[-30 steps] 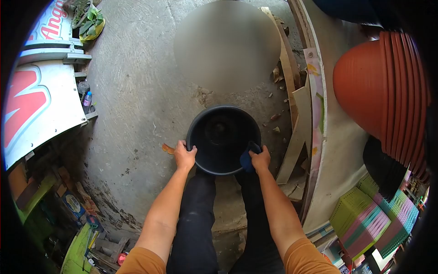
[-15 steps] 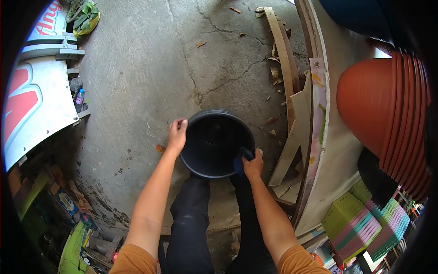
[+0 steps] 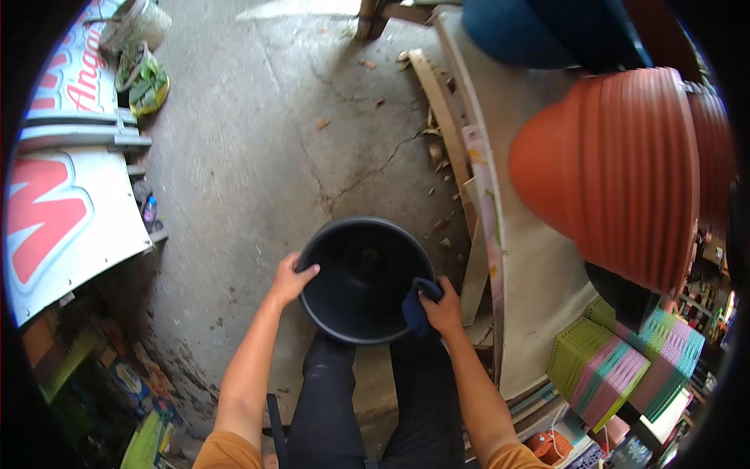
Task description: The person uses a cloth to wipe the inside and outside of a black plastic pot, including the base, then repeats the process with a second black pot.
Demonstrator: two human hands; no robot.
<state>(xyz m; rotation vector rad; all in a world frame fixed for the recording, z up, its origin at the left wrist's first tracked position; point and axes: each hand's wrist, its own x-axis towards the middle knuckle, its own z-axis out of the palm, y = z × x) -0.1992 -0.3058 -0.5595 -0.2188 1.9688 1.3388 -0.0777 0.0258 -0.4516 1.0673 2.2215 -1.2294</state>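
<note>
A round black plastic pot [image 3: 355, 305] is in front of my legs, its mouth facing up toward me and its inside in shadow. My left hand [image 3: 291, 280] grips its left rim, thumb hooked over the edge and fingers on the outside. At the right rim, my right hand [image 3: 444, 307] pinches a dark blue cloth [image 3: 419, 303] that hangs against the inner wall. The fingers of that hand on the pot's outer side are partly hidden.
Nested terracotta-coloured pots [image 3: 609, 172] lie sideways on a pale-topped table [image 3: 535, 328] to the right, with a blue pot [image 3: 539, 31] behind. Colourful baskets [image 3: 598, 367] stand nearer. Wooden planks [image 3: 441, 117] lean along the table. A printed sign [image 3: 86, 211] stands left.
My left hand has closed on the rim, thumb now over the edge. The pot sits lower in view and is tipped more toward me. My view has shifted to the right.
</note>
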